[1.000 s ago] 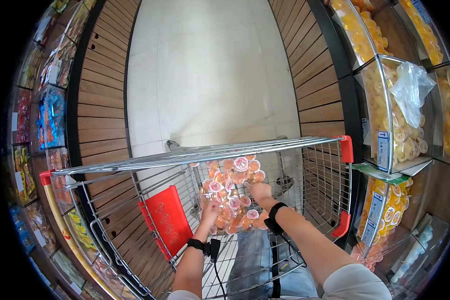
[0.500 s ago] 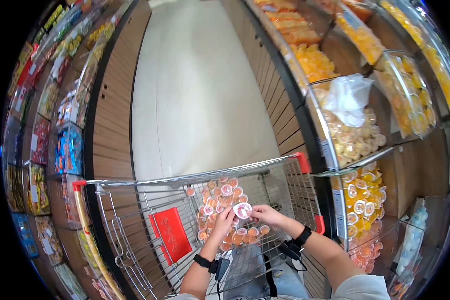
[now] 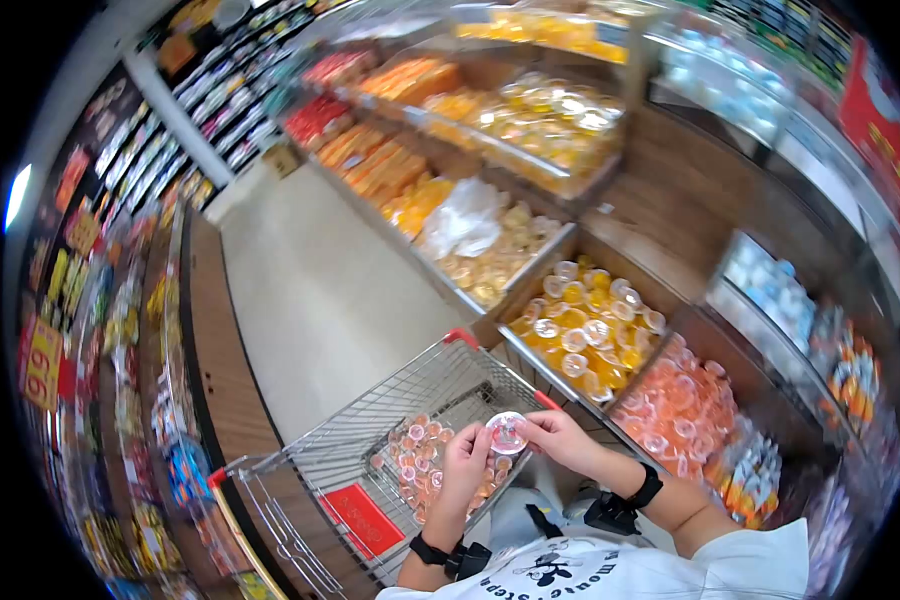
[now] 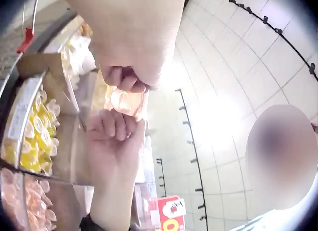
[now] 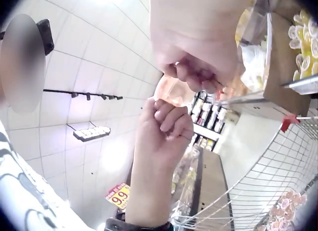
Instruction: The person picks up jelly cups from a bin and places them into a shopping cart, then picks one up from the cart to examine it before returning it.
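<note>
Both hands hold one jelly cup (image 3: pixel 507 433) with a round printed white lid, raised above a shopping cart (image 3: pixel 370 420). My left hand (image 3: pixel 465 468) pinches its left edge, and my right hand (image 3: pixel 564 446) grips the opposite edge between thumb and curled fingers. Seen from the left wrist, the cup's peach-orange body (image 4: pixel 126 102) sits between the two sets of fingers. The right wrist view also shows the clear cup with its pale orange filling. Down in the cart basket lie several similar jelly cups (image 3: pixel 420 455).
Right of the cart stand display bins of yellow jelly cups (image 3: pixel 585 325) and pink jelly cups (image 3: pixel 680 410). A white plastic bag (image 3: pixel 465 218) lies on a bin farther along. Shelves of packaged goods (image 3: pixel 120 350) line the left. A red panel (image 3: pixel 362 518) is fixed inside the cart.
From among the cups in the cart, my hands have lifted one jelly cup and now hold it nearer the body. The head view has swung up and right toward the bins.
</note>
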The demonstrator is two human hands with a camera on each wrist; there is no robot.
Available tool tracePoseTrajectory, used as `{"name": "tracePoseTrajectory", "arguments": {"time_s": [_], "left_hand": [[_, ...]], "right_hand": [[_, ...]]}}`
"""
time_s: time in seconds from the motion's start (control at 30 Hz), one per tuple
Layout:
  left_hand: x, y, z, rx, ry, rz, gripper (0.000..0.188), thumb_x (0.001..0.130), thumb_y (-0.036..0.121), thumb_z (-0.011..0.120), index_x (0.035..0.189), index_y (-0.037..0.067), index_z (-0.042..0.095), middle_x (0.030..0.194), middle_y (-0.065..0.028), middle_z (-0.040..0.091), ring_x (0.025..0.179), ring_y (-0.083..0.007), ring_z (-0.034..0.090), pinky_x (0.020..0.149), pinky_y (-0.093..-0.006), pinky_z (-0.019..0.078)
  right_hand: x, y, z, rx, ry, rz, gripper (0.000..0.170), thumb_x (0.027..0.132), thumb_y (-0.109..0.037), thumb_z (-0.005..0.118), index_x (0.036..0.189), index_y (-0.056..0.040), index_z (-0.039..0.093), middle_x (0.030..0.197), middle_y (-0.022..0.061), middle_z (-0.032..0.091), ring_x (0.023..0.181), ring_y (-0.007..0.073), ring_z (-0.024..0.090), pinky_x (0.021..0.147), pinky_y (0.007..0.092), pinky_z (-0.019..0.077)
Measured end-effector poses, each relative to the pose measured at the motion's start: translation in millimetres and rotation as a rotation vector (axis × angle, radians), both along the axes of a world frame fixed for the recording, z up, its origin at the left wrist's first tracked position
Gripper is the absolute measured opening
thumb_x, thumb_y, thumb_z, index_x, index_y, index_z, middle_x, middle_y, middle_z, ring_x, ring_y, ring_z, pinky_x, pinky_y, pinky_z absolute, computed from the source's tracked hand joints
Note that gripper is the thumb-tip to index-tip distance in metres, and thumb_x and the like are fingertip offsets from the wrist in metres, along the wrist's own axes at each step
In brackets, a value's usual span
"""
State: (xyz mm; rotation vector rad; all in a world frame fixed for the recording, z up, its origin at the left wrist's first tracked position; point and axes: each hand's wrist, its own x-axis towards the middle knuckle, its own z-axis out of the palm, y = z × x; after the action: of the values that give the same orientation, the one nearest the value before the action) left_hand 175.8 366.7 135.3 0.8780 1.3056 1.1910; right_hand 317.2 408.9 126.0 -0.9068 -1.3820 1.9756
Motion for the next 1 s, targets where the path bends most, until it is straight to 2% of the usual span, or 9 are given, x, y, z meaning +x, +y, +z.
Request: {"name": "tracePoseTrajectory", "arguments": {"time_s": [0.07,0.13,0.23,0.47,0.53,0.67,0.77,0.9,1.0], "left_hand": [[40,-8,20,0.018,-0.012,0.024,0.024,0.079,0.019,0.040,0.058,0.006,0.041,0.049,0.0037,0.038,0.042,-0.0014,0.033,0.038,-0.0146,0.0255],[70,-15,35,0.069,-0.058,-0.049,0.024,0.079,0.020,0.040,0.058,0.007,0.041,0.048,0.0037,0.037,0.041,-0.0014,0.032,0.037,-0.0147,0.0241],[109,-23,50,0.148,-0.083,-0.106,0.025,0.078,0.020,0.040,0.057,0.007,0.040,0.048,0.0036,0.036,0.041,-0.0017,0.030,0.036,-0.0154,0.0219],[166,-47,66,0.201,-0.007,-0.220,0.026,0.078,0.020,0.041,0.056,0.007,0.039,0.048,0.0043,0.034,0.041,-0.0019,0.029,0.037,-0.0160,0.0220],[171,-49,74,0.186,0.058,-0.294,0.026,0.078,0.020,0.041,0.056,0.007,0.039,0.048,0.0050,0.033,0.041,-0.0018,0.029,0.037,-0.0160,0.0216],[164,-38,97,0.031,0.045,-0.827,0.023,0.077,0.021,0.043,0.059,0.006,0.042,0.050,0.0065,0.034,0.043,-0.0006,0.029,0.037,-0.0150,0.0215],[177,-38,112,-0.019,0.126,-0.795,0.023,0.077,0.022,0.044,0.059,0.007,0.042,0.051,0.0069,0.034,0.044,0.0000,0.030,0.038,-0.0143,0.0225],[192,-33,116,0.098,0.165,-0.614,0.025,0.077,0.025,0.043,0.059,0.006,0.043,0.051,0.0063,0.037,0.045,-0.0001,0.031,0.038,-0.0148,0.0244],[202,-34,113,0.184,0.290,-0.654,0.027,0.077,0.027,0.043,0.059,0.007,0.042,0.050,0.0056,0.036,0.043,-0.0010,0.030,0.037,-0.0156,0.0232]], "right_hand": [[35,-12,22,0.050,0.078,-0.072,0.025,0.079,-0.024,0.041,0.068,-0.0032,0.050,0.051,-0.0052,0.037,0.046,0.0022,0.032,0.039,0.0168,0.0261],[66,-25,33,0.095,0.141,-0.130,0.026,0.079,-0.024,0.040,0.065,-0.0038,0.049,0.049,-0.0051,0.036,0.044,0.0020,0.031,0.039,0.0167,0.0242],[105,-44,52,0.044,0.187,-0.194,0.026,0.079,-0.024,0.040,0.064,-0.0040,0.049,0.048,-0.0051,0.036,0.042,0.0018,0.030,0.038,0.0162,0.0232],[166,-77,57,0.104,0.253,-0.247,0.028,0.078,-0.025,0.042,0.065,-0.0022,0.052,0.047,-0.0057,0.034,0.042,0.0022,0.029,0.038,0.0169,0.0221],[180,-83,56,0.175,0.182,-0.223,0.030,0.077,-0.026,0.044,0.062,-0.0022,0.053,0.045,-0.0053,0.035,0.041,0.0021,0.030,0.037,0.0172,0.0227],[199,-90,69,0.237,0.074,-0.161,0.033,0.075,-0.028,0.046,0.057,-0.0022,0.055,0.042,-0.0042,0.037,0.039,0.0022,0.033,0.036,0.0177,0.0236],[205,-100,74,0.319,-0.004,-0.026,0.032,0.075,-0.029,0.046,0.060,-0.0021,0.056,0.041,-0.0035,0.039,0.039,0.0024,0.035,0.035,0.0173,0.0237],[206,-109,78,-0.048,0.252,-0.270,0.036,0.076,-0.028,0.044,0.052,-0.0029,0.051,0.041,-0.0009,0.040,0.037,0.0040,0.035,0.035,0.0165,0.0248],[212,-112,80,-0.056,0.267,-0.316,0.037,0.077,-0.029,0.043,0.051,-0.0026,0.049,0.044,0.0022,0.044,0.036,0.0059,0.037,0.036,0.0173,0.0282]]}}
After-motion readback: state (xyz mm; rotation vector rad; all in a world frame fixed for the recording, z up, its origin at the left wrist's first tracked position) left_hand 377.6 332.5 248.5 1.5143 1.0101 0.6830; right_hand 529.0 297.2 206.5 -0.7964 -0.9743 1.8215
